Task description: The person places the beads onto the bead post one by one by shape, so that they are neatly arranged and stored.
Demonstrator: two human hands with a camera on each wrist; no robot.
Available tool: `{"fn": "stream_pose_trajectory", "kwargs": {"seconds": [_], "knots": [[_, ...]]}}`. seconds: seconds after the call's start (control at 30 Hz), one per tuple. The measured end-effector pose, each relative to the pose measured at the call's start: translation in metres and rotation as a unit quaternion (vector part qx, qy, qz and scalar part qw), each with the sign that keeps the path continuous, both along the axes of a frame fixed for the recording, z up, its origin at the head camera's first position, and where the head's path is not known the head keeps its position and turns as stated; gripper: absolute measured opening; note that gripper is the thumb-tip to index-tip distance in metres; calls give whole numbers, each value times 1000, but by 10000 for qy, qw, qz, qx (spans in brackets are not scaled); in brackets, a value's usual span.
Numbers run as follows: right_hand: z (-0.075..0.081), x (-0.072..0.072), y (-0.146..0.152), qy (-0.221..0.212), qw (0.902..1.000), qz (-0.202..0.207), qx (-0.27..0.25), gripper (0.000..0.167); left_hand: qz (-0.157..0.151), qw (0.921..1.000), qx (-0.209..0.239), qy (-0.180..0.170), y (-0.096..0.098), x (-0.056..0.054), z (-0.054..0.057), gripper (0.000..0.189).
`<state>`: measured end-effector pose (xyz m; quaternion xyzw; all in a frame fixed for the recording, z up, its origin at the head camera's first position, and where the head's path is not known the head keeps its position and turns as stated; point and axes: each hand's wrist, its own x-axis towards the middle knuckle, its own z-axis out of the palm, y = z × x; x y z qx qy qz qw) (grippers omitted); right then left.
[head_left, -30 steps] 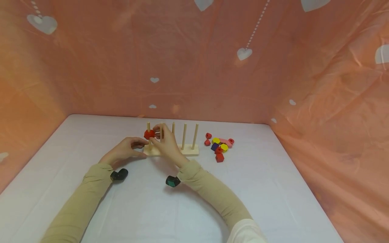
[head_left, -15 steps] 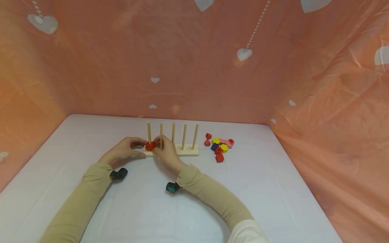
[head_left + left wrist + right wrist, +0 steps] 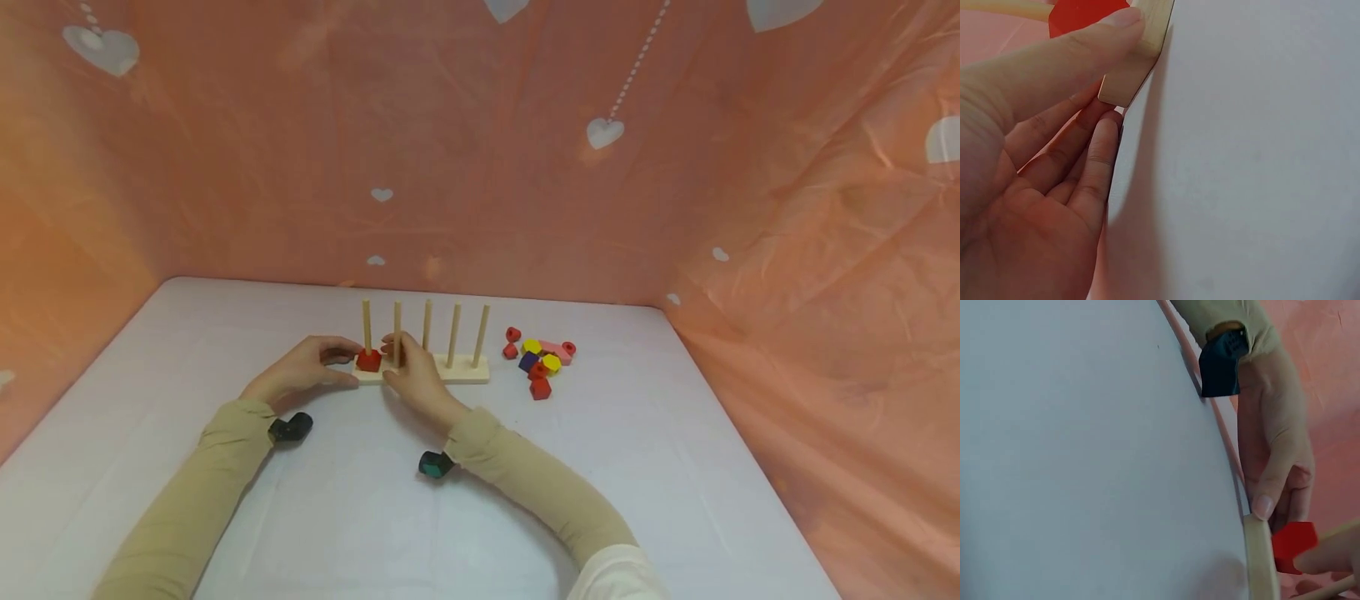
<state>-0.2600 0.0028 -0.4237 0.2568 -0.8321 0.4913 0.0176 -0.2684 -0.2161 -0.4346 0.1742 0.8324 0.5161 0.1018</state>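
Note:
My left hand (image 3: 298, 365) holds the left end of a pale wooden peg stand (image 3: 465, 371). Its thumb lies along the front of the base in the left wrist view, with the fingers behind the end. A faceted red bead (image 3: 368, 361) sits at the bottom of the leftmost peg, against the base. Just right of that bead is my right hand (image 3: 417, 377), thumb and fingers loosely apart around the second peg (image 3: 397, 333). In the right wrist view one of its fingers (image 3: 1329, 555) overlaps the red bead's edge.
Right of the stand lies a loose group of beads: several red ones, such as a red cube (image 3: 540, 389), plus yellow hexagons (image 3: 532, 347), a dark blue cube (image 3: 528, 362) and pink pieces (image 3: 558, 353). The white table (image 3: 360, 517) meets a peach curtain (image 3: 480, 208) behind.
The red bead has slid down the leftmost peg to the base. My right hand came down with it, then drew slightly right, off the bead. The left hand has stayed at the stand's end.

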Motion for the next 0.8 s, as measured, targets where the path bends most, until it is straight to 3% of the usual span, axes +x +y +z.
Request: {"fn": "stream_pose_trajectory", "kwargs": {"seconds": [0.17, 0.4, 0.63, 0.8], "knots": [[6, 9, 15, -186, 9990, 258, 302, 61, -1, 9999, -126, 83, 0, -2, 0, 61], [14, 17, 39, -516, 9960, 618, 389, 66, 27, 9998, -203, 38, 0, -1, 0, 62], [22, 20, 72, -77, 9945, 970, 388, 58, 80, 9997, -104, -206, -1, 1, 0, 66], [28, 22, 101, 38, 9962, 775, 386, 52, 89, 9996, -30, -272, -1, 2, 2, 66]]}}
